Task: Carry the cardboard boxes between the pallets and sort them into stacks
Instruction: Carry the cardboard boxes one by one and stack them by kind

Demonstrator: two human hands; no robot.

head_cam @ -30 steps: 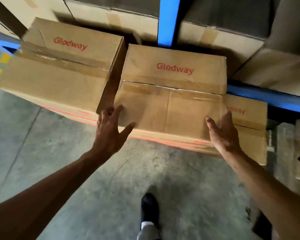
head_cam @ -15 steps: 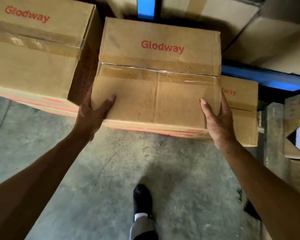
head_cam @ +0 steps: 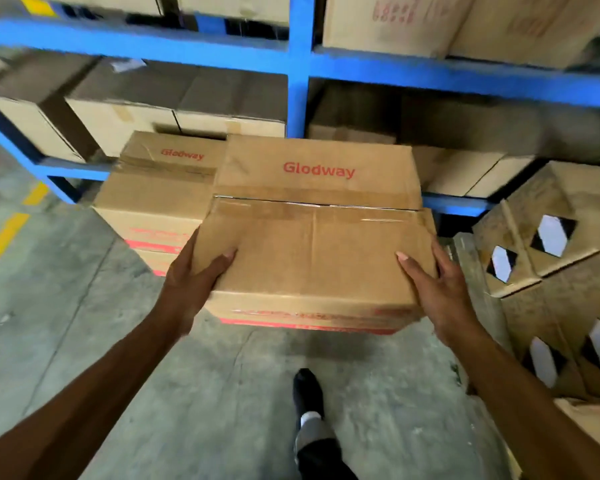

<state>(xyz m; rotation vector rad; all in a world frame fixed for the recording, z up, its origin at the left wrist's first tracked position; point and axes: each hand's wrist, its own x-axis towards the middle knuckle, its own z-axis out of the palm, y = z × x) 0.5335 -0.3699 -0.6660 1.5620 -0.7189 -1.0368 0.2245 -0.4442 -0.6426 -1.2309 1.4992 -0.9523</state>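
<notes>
Hands clamp a brown taped "Glodway" cardboard box [head_cam: 312, 237] between them: left hand [head_cam: 191, 282] on its left side, right hand [head_cam: 437, 292] on its right, thumbs on top.

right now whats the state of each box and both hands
carried box: taped shut, held up off the floor
left hand: grips the box's left side
right hand: grips its right side
stacked boxes: taped shut, piled
diamond-label boxes: closed, piled at right

Taped brown "Glodway" box [head_cam: 312, 237], held level
</notes>
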